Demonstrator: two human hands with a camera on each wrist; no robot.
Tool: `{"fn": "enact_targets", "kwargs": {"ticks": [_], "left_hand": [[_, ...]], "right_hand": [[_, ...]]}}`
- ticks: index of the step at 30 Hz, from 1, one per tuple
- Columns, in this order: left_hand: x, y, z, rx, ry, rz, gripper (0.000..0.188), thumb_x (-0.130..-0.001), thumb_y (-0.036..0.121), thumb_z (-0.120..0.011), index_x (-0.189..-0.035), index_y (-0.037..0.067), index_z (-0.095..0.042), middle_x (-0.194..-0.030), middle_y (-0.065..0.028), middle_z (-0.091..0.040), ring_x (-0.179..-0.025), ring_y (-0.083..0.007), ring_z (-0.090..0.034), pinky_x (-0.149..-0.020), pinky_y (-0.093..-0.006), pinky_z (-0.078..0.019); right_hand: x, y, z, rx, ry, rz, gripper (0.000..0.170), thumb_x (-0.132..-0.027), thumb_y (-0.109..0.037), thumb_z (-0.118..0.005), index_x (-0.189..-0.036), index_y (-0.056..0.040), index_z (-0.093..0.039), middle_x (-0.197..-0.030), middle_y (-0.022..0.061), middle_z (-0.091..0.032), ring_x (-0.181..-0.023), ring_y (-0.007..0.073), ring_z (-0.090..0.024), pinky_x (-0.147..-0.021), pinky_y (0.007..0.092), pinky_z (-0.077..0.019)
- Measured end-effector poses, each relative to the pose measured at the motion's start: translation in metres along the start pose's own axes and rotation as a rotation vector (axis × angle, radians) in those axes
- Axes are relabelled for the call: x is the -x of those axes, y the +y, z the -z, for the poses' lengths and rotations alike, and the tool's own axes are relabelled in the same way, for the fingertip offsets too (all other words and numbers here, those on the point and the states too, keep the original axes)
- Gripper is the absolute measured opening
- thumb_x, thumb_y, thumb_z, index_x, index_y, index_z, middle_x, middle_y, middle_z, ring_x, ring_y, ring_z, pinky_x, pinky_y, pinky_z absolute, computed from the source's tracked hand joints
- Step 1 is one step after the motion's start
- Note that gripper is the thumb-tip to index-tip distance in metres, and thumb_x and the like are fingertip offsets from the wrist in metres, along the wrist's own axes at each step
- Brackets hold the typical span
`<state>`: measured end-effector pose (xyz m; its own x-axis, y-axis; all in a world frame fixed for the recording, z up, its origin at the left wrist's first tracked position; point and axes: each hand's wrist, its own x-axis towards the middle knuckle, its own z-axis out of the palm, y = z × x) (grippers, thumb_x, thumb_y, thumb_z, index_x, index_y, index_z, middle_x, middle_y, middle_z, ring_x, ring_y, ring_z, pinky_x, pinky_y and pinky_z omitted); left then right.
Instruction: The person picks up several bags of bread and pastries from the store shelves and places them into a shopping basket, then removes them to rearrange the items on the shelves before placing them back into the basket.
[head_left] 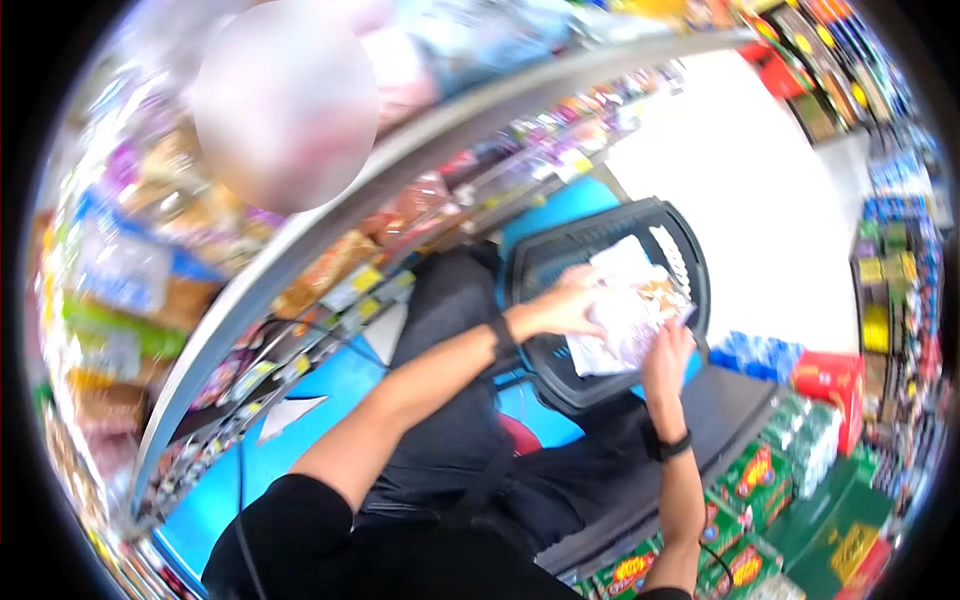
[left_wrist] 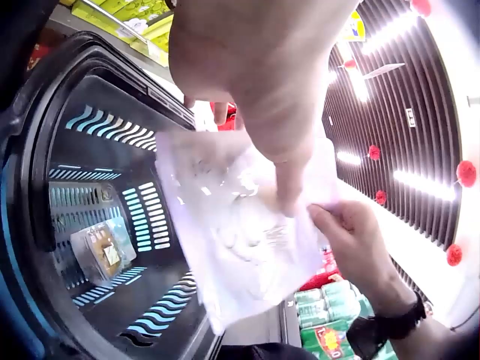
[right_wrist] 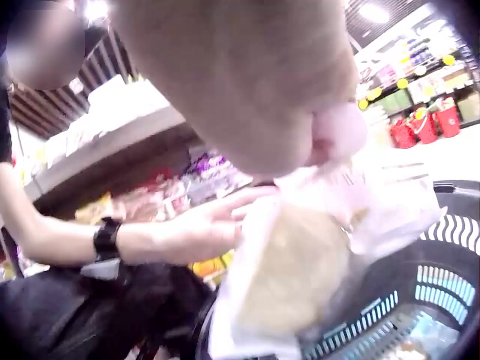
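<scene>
White packet [left_wrist: 238, 238], edge in right grip [left_wrist: 361, 238]

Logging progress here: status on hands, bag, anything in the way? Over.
Right hand pinching bag by its edge. Left hand touching bag, grip unclear. Bag at basket's opening. Pack inside basket; no obstruction seen.

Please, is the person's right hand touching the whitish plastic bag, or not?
Touching. The left wrist view shows it: the right hand pinches the edge of the whitish plastic bag at its thumb, with no gap.
</scene>
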<state>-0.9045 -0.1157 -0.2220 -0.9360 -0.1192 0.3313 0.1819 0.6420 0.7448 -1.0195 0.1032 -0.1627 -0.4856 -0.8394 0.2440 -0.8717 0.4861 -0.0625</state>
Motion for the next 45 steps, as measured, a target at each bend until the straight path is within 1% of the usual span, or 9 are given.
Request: {"fn": "enact_targets", "kwargs": {"ticks": [2,4,9,12,15,23,29,35,45], "left_hand": [[-0.002,0.009,0.012,0.312,0.012,0.048,0.075,-0.08,0.044,-0.075,-0.136,0.004,-0.046,-0.144,-0.0174,-0.038,-0.133,-0.032,-0.038,-0.109,-0.0418,-0.0313],[-0.005,0.001,0.024,1.179,0.083,0.273,0.061,-0.09,0.027,-0.068,-0.141,0.008,-0.041,-0.147,-0.0127,-0.035,-0.134,-0.0234,-0.036,-0.111,-0.0383,-0.0306],[0.017,-0.007,0.056,0.523,0.065,0.145,0.071,-0.081,-0.006,-0.064,-0.143,0.02,-0.041,-0.14,-0.0065,-0.038,-0.114,-0.0222,-0.052,-0.096,-0.0336,-0.0465],[0.02,0.037,0.068,0.409,-0.014,0.139,0.082,-0.08,-0.003,-0.069,-0.149,0.023,-0.033,-0.136,-0.0071,-0.041,-0.093,-0.0173,-0.058,-0.08,-0.0283,-0.0515],[0.018,0.056,0.072,0.347,0.131,0.094,0.056,-0.077,0.001,-0.074,-0.128,0.018,-0.059,-0.12,-0.0044,-0.051,-0.085,-0.0178,-0.058,-0.077,-0.0311,-0.0513],[0.006,0.099,0.12,0.032,0.179,-0.461,0.018,-0.075,0.003,-0.068,-0.09,0.003,-0.058,-0.109,-0.0095,-0.061,-0.106,-0.03,-0.055,-0.091,-0.0394,-0.0453],[0.015,0.138,0.164,-0.095,0.197,-0.378,0.016,-0.078,0.006,-0.063,-0.093,0.005,-0.055,-0.088,-0.0139,-0.057,-0.09,-0.0352,-0.058,-0.083,-0.0439,-0.048],[0.016,0.193,0.265,-0.221,0.149,0.04,0.008,-0.092,0.011,-0.056,-0.094,0.005,-0.051,-0.082,-0.0183,-0.058,-0.078,-0.0323,-0.061,-0.069,-0.0372,-0.048],[0.016,0.243,0.373,-0.284,0.44,-0.045,0.018,-0.095,0.017,-0.06,-0.105,0.002,-0.056,-0.089,-0.01,-0.065,-0.084,-0.0175,-0.06,-0.076,-0.03,-0.0478]], "right_hand": [[-0.005,-0.017,0.031,0.012,-0.05,-0.016,0.022,-0.075,0.003,-0.054,-0.096,0.0053,-0.06,-0.103,0.016,-0.057,-0.094,0.0355,-0.049,-0.086,0.0445,-0.0391],[-0.008,-0.034,0.058,-0.031,0.003,0.022,0.022,-0.075,0.005,-0.055,-0.097,0.0055,-0.059,-0.103,0.0159,-0.056,-0.093,0.0353,-0.048,-0.085,0.0433,-0.0386],[0.006,-0.067,0.132,-0.031,-0.069,0.026,0.025,-0.075,0.006,-0.056,-0.1,0.0069,-0.058,-0.105,0.0167,-0.056,-0.095,0.035,-0.048,-0.086,0.0435,-0.038],[0.012,-0.083,0.169,-0.04,-0.05,0.111,0.027,-0.073,0.006,-0.059,-0.1,0.0073,-0.058,-0.107,0.018,-0.056,-0.097,0.0351,-0.048,-0.087,0.0436,-0.0379],[0.014,-0.102,0.207,-0.057,-0.082,0.132,0.027,-0.072,0.007,-0.059,-0.1,0.0072,-0.057,-0.107,0.0179,-0.056,-0.095,0.0352,-0.049,-0.086,0.0435,-0.038],[0.028,-0.108,0.245,-0.101,-0.048,0.123,0.025,-0.074,0.009,-0.058,-0.099,0.0072,-0.057,-0.105,0.0178,-0.057,-0.094,0.035,-0.049,-0.085,0.0423,-0.0403],[0.017,-0.094,0.257,-0.195,0.08,0.15,0.01,-0.083,0.003,-0.057,-0.091,-0.0011,-0.062,-0.096,0.0125,-0.063,-0.09,0.0331,-0.054,-0.084,0.04,-0.0415],[0.004,-0.06,0.252,-0.288,0.179,0.111,0.007,-0.087,0.001,-0.058,-0.093,0.0017,-0.061,-0.092,0.0162,-0.064,-0.087,0.0333,-0.059,-0.078,0.0375,-0.0471],[-0.015,-0.062,0.238,-0.558,0.283,-0.105,0.012,-0.091,-0.005,-0.06,-0.093,0.0058,-0.062,-0.086,0.0127,-0.062,-0.077,0.0222,-0.06,-0.072,0.0298,-0.0464]]}}
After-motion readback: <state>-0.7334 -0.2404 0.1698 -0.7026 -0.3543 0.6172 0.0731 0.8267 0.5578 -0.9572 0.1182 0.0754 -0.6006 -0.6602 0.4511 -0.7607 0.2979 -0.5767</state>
